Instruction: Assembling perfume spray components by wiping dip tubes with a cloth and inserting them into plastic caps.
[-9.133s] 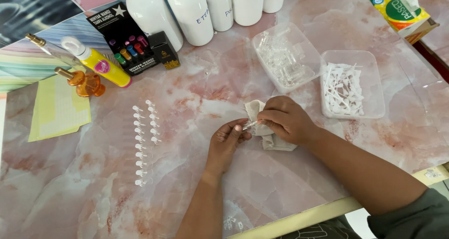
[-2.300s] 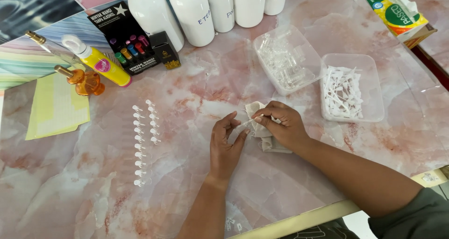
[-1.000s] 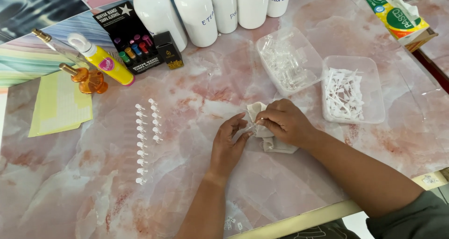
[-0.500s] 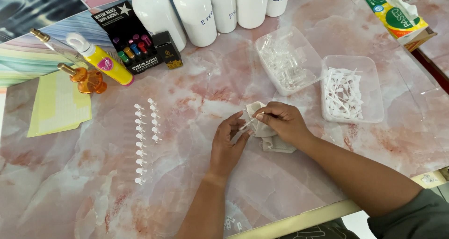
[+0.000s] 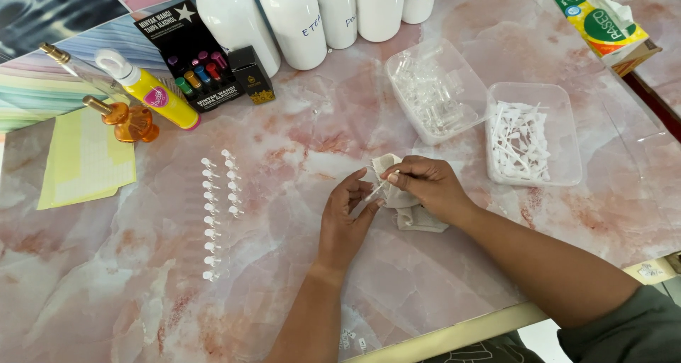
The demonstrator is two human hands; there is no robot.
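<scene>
My left hand (image 5: 346, 217) and my right hand (image 5: 425, 184) meet over the pink marble table (image 5: 298, 143). Between their fingertips is a small clear vial with a thin white stick (image 5: 374, 190); which hand grips which part is hard to tell. My right hand also rests on a crumpled white cloth (image 5: 404, 205). To the left, two rows of small white-capped vials (image 5: 217, 210) lie on the table.
Two clear tubs stand behind my hands: one with clear vials (image 5: 434, 90), one with white sticks (image 5: 530, 132). At the back are white bottles (image 5: 294, 19), a black box (image 5: 193, 65), a yellow bottle (image 5: 149, 90), an amber bottle (image 5: 126, 120), a yellow sheet (image 5: 81, 161), a tissue pack (image 5: 599, 19).
My hands stayed over the cloth, working the small piece between the fingertips. The left hand's fingers opened slightly and the white stick now shows between the hands.
</scene>
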